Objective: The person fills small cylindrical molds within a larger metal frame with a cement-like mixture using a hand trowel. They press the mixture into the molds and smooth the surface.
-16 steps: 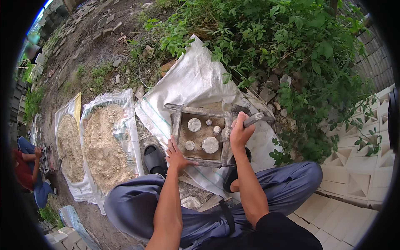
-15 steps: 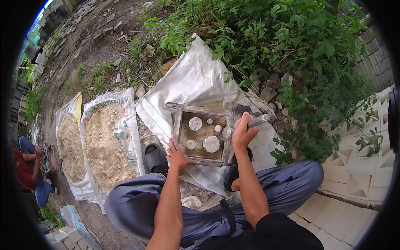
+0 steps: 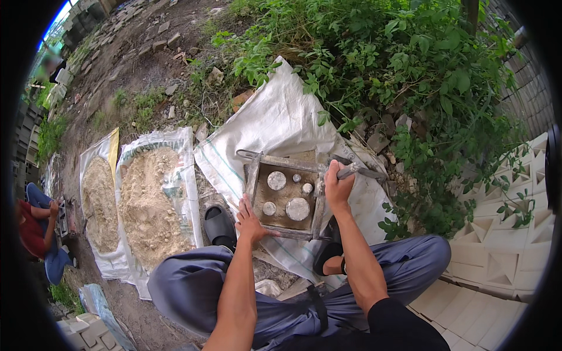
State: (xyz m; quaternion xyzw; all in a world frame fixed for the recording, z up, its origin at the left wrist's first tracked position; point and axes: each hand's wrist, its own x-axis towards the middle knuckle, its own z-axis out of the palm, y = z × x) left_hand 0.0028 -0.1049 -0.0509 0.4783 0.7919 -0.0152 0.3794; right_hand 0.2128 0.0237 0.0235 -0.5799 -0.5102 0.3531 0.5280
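Observation:
A square mould frame (image 3: 283, 233) of worn grey bars rests on a white woven sack (image 3: 234, 146) in front of me. Inside it is a sandy bed (image 3: 275, 200) with several round, pale discs of different sizes, among them a large disc (image 3: 297, 209) and another disc (image 3: 276, 180). My left hand (image 3: 250, 225) lies spread against the frame's near left corner, thumb along the near bar. Beside the right bar, my right hand (image 3: 339, 186) is closed round a grey, rod-like tool (image 3: 348, 171); its exact kind is partly hidden by my fist.
To the left, two sacks hold pale powder, a nearer heap (image 3: 153, 205) and a farther heap (image 3: 100, 199). Green plants (image 3: 374, 64) grow beyond the sack. Pale moulded blocks (image 3: 497, 234) stand at right. Another person (image 3: 41, 228) sits at far left.
My right fist has shifted slightly, and the tool's outer end has swung a little toward the frame. My left hand stays on the corner. The view has shifted slightly.

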